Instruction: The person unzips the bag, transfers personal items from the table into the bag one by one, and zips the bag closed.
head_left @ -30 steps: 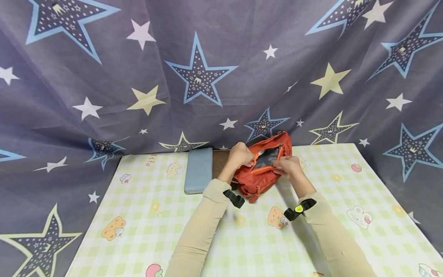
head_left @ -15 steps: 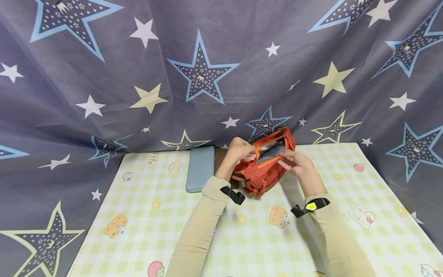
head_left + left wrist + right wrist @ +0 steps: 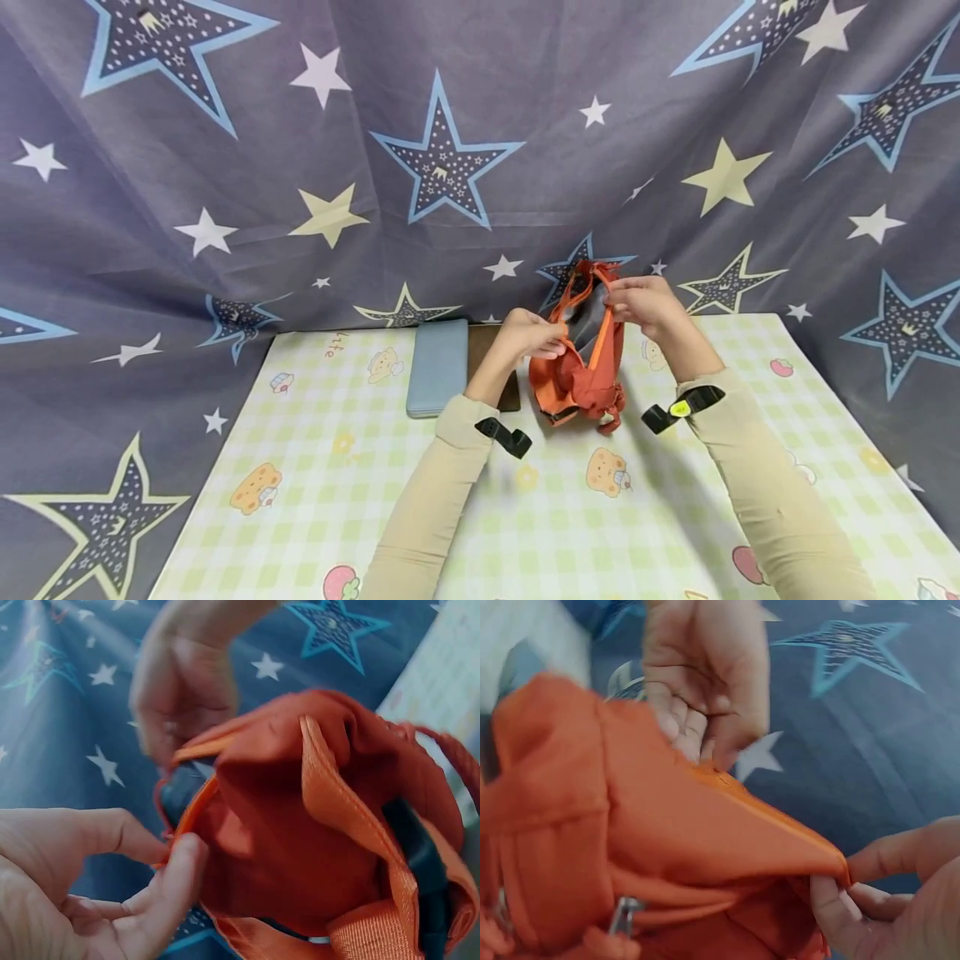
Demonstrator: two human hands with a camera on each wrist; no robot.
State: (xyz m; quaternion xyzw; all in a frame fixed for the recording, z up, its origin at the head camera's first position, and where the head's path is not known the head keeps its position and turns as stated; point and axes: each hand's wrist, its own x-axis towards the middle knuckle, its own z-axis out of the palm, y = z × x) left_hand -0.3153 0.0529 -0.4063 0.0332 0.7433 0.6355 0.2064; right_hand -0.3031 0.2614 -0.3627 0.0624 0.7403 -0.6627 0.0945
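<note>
A red-orange zippered bag (image 3: 596, 387), like a waist pack, stands tilted at the back of the table with its mouth spread and grey lining showing. My left hand (image 3: 531, 335) pinches the orange zipper edge on the mouth's left side; the left wrist view shows thumb and fingertips on that edge. On the opposite side, my right hand (image 3: 643, 302) pinches the rim near its upper end. An orange strap with a black buckle (image 3: 420, 870) hangs off the bag's side. Metal zipper pulls (image 3: 625, 915) show on its outer face in the right wrist view.
Left of the bag lies a light blue zip wallet (image 3: 437, 368), beside a flat brown item (image 3: 483, 343) partly covered by my left hand and forearm. A star-patterned grey curtain (image 3: 450, 250) rises right behind the checked tablecloth (image 3: 337, 475).
The bag has turned more upright and its mouth has narrowed. My right hand has moved up along the rim, while the left has shifted slightly right, still pinching the edge.
</note>
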